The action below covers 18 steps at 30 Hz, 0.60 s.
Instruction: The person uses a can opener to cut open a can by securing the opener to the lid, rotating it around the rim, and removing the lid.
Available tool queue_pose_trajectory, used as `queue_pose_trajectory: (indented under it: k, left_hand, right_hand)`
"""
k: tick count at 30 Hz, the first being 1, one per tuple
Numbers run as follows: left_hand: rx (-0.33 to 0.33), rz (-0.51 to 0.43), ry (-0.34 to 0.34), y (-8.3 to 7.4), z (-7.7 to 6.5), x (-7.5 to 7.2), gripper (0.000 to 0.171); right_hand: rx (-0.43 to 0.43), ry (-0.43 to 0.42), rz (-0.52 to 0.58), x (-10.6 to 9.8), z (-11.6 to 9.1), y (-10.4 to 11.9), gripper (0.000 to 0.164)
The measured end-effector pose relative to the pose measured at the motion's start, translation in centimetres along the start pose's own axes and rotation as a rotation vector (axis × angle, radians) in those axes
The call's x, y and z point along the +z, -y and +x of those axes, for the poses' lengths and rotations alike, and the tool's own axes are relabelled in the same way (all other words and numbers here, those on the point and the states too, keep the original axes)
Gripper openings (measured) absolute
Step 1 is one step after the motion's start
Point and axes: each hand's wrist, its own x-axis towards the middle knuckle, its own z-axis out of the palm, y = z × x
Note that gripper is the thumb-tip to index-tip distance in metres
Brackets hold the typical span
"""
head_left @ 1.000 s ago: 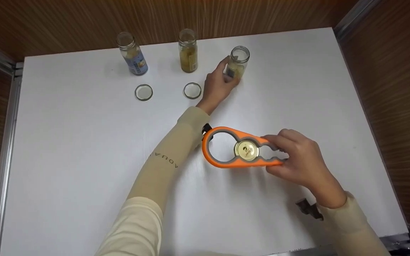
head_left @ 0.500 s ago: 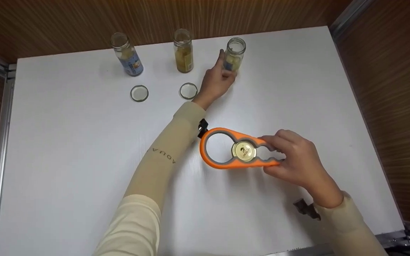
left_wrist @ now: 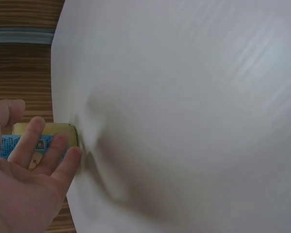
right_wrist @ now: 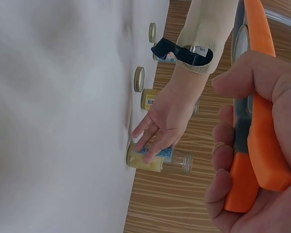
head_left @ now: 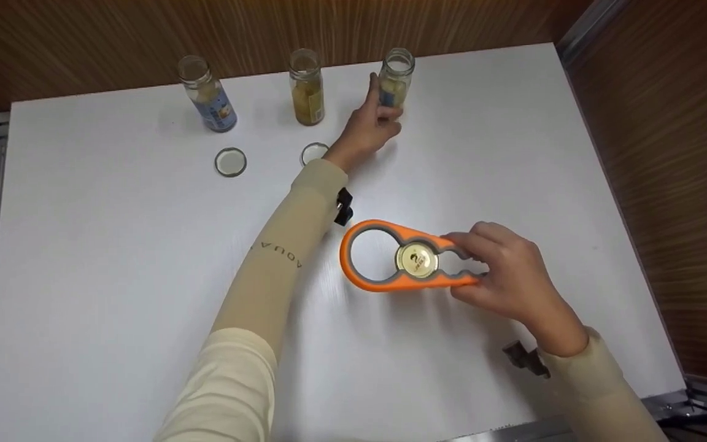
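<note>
In the head view my left hand (head_left: 367, 127) reaches to the back of the table, beside an open glass jar (head_left: 395, 85) with pale contents and a blue label. The jar stands upright near the back edge. Extended, spread fingers (left_wrist: 52, 158) lie alongside its label in the left wrist view. Nearer the front, my right hand (head_left: 507, 273) grips the two handles of an orange and grey jar opener (head_left: 409, 283), held above the table. A gold lid (head_left: 417, 260) sits between the opener's grey inner edges, printed side up.
Two more open jars, one blue-labelled (head_left: 212, 107) and one yellowish (head_left: 307, 101), stand along the back left. A lid (head_left: 231, 162) lies upturned before the first; another lid (head_left: 313, 152) is partly covered by my left wrist. Wood-grain walls (head_left: 642, 153) border the white table.
The right-hand jar has slid back toward the rear wall, level with the other jars. My left hand went with it, and its fingers have loosened. The right hand holds the opener much as before.
</note>
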Motion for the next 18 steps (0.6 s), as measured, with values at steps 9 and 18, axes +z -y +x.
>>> queue_pose_trajectory:
  k: [9,18]
  left_hand:
    - [-0.042,-0.029,0.005,0.0,-0.8,-0.7,0.099]
    - [0.052,-0.305,0.008,-1.5,-8.6,1.9,0.051]
  right_hand:
    - [-0.006,0.017,0.002,-0.6,0.3,-0.1,0.049]
    - [-0.017,-0.001,-0.011,-1.0,0.6,-0.3,0.049]
